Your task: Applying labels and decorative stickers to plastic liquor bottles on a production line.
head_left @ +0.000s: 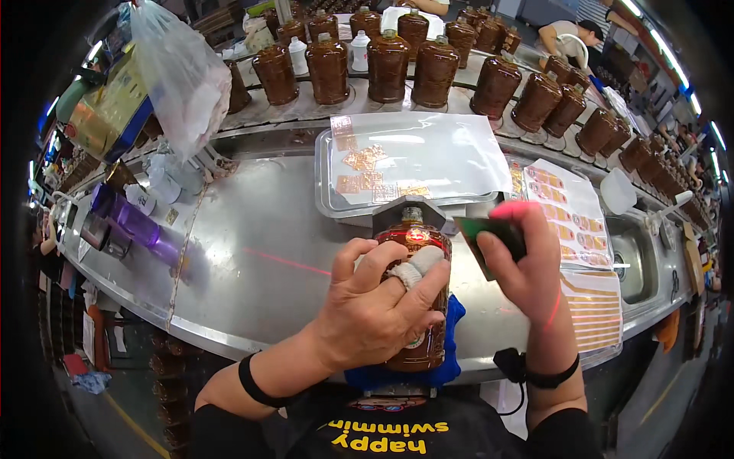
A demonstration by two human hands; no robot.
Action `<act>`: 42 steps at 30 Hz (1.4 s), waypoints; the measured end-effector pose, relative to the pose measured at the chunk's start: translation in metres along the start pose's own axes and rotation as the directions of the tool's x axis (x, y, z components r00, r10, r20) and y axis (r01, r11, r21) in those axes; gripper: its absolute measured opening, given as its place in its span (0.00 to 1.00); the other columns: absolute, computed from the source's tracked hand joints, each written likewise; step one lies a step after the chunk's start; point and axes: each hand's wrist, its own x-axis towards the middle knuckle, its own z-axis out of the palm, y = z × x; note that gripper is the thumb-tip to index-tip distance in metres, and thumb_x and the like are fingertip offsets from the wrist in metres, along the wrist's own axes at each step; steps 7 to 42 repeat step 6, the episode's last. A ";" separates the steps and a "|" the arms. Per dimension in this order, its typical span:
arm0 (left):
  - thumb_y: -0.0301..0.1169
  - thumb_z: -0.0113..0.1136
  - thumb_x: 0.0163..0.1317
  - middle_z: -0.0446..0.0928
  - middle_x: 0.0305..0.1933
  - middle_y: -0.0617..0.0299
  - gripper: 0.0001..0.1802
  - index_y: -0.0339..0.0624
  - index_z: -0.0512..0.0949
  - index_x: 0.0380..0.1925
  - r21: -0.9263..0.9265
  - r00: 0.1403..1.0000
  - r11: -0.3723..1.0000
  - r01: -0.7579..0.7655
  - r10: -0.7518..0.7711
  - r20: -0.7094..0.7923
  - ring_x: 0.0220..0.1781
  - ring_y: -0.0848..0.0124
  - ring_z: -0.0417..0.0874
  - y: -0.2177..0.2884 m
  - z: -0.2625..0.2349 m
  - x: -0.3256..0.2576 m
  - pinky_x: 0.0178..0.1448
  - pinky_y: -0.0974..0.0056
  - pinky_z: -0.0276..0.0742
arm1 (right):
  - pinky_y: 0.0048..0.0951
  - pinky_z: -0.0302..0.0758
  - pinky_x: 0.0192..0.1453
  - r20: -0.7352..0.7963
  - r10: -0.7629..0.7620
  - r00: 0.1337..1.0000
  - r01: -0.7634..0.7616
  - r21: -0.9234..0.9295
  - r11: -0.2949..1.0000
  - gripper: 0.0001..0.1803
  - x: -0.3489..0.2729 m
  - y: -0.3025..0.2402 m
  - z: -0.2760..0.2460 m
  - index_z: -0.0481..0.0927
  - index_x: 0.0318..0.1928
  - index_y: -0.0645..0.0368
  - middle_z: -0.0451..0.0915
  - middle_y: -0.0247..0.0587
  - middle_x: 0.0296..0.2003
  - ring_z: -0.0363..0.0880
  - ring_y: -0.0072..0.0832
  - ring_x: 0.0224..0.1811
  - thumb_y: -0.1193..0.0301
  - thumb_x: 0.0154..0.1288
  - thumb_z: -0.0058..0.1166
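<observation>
A brown glass bottle [436,336] lies in front of me with its neck pointing away, on a blue cloth [456,325]. Its neck rests at a dark angular block [384,216]. My left hand [375,306] is closed over the bottle, with white wraps on some of its fingers, and hides much of the front. A small red and gold label [417,236] shows near the bottle's shoulder. Just right of the bottle, my right hand [527,256] grips a flat, dark green scraper [475,239], held apart from the glass. A red laser line crosses the bench, bottle and right wrist.
A clear tray [324,183] beyond the bottle bears a sheet with gold decals. Label sheets [569,210] lie at right, near a sink [638,264]. Brown bottles [388,69] line the curved conveyor behind. At left are a purple bottle [141,229] and a hanging plastic bag [180,76].
</observation>
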 end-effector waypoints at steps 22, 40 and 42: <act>0.47 0.58 0.64 0.76 0.25 0.65 0.23 0.48 0.81 0.53 -0.012 0.999 0.999 0.036 -0.037 -0.012 0.52 0.61 0.73 0.002 0.005 -0.005 0.58 0.48 0.64 | 0.25 0.74 0.44 0.572 -0.104 0.814 -0.010 0.193 0.981 0.18 0.071 -0.004 0.010 0.78 0.51 0.59 0.81 0.37 0.34 0.78 0.24 0.36 0.72 0.60 0.62; 0.47 0.58 0.64 0.76 0.25 0.65 0.23 0.48 0.81 0.53 -0.012 0.999 0.999 0.036 -0.037 -0.012 0.52 0.61 0.73 0.002 0.005 -0.005 0.58 0.48 0.64 | 0.25 0.74 0.44 0.572 -0.104 0.814 -0.010 0.193 0.981 0.18 0.071 -0.004 0.010 0.78 0.51 0.59 0.81 0.37 0.34 0.78 0.24 0.36 0.72 0.60 0.62; 0.47 0.58 0.64 0.76 0.25 0.65 0.23 0.48 0.81 0.53 -0.012 0.999 0.999 0.036 -0.037 -0.012 0.52 0.61 0.73 0.002 0.005 -0.005 0.58 0.48 0.64 | 0.25 0.74 0.44 0.572 -0.104 0.814 -0.010 0.193 0.981 0.18 0.071 -0.004 0.010 0.78 0.51 0.59 0.81 0.37 0.34 0.78 0.24 0.36 0.72 0.60 0.62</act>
